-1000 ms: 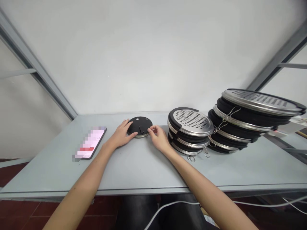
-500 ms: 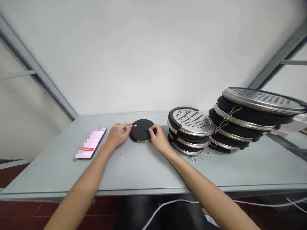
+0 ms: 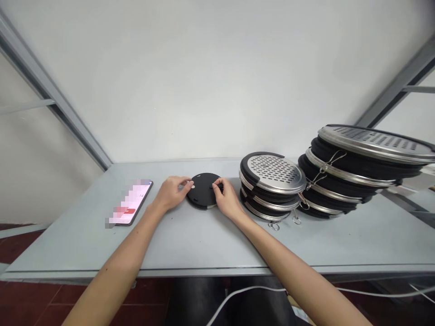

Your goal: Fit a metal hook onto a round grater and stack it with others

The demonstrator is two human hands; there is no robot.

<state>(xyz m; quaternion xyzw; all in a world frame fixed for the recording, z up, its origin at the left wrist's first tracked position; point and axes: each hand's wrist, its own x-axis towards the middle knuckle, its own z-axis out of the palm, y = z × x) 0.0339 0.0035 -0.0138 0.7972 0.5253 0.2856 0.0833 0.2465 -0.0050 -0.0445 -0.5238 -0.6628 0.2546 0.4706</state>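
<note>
A flat black round disc [image 3: 204, 188] with a silvery edge lies on the grey table. Its top has a pale round spot and small openings near the rim. At its left edge my left hand [image 3: 172, 194] is closed, thumb and fingertips pinching the rim beside the pale spot. My right hand [image 3: 227, 195] is closed too, thumb and forefinger pinched over the right part of the disc. A small dark piece shows at those fingertips, but I cannot make out what it is.
To the right stands a short stack of round perforated metal plates with black rims [image 3: 273, 174]. Behind it leans a taller stack of larger ones [image 3: 370, 145], with wire clips hanging. A phone [image 3: 134, 203] lies at the left. A white cable [image 3: 251, 288] crosses below the table edge.
The disc has turned counterclockwise, its pale spot moving toward me, and sits slightly nearer in the picture. My left hand has shifted slightly right along with it. My right hand keeps its pinch.
</note>
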